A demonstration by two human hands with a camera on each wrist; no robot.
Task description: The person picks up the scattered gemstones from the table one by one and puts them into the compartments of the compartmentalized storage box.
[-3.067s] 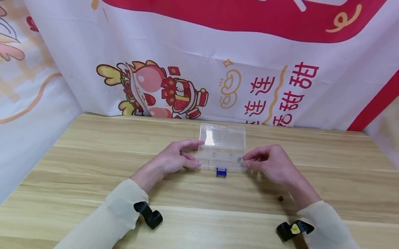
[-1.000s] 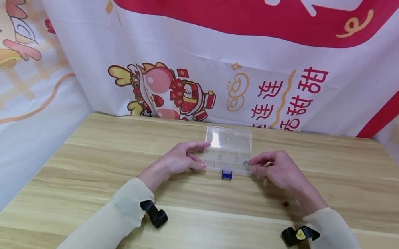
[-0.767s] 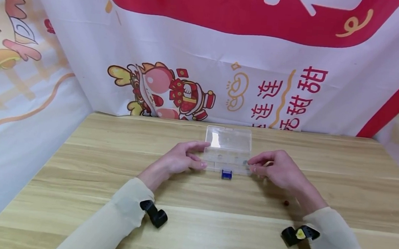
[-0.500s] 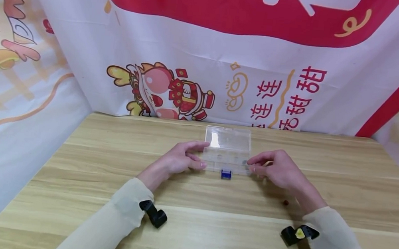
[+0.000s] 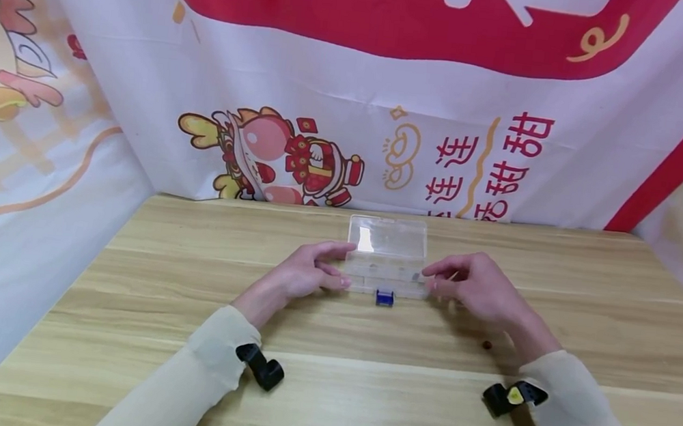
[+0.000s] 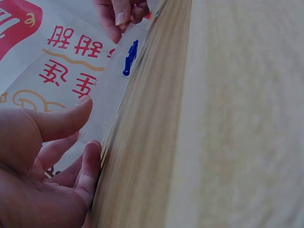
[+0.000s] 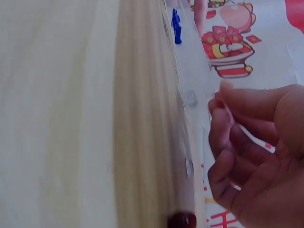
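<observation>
A clear plastic compartment box (image 5: 396, 287) lies with its lid (image 5: 397, 237) raised at the back. A blue latch (image 5: 385, 298) marks its front. My left hand (image 5: 305, 271) rests against the box's left end, thumb and index finger spread along that side. At the right end is my right hand (image 5: 476, 289), its fingers curled and its thumb tip near the index tip. Whether something small sits between those tips is hidden. Beside them, a greyish round bead (image 5: 416, 276) shows in the box. A clear round piece (image 7: 191, 98) is near the fingertips in the right wrist view.
On the wooden table (image 5: 360, 407), a dark red bead (image 5: 486, 345) lies near my right wrist. A small clear piece (image 7: 189, 167) is close to the box in the right wrist view. A printed cloth (image 5: 306, 65) hangs behind the table.
Over the last second, the head view has shifted slightly. Both hands stay at the box ends; the right fingers have moved only slightly. The box remains open.
</observation>
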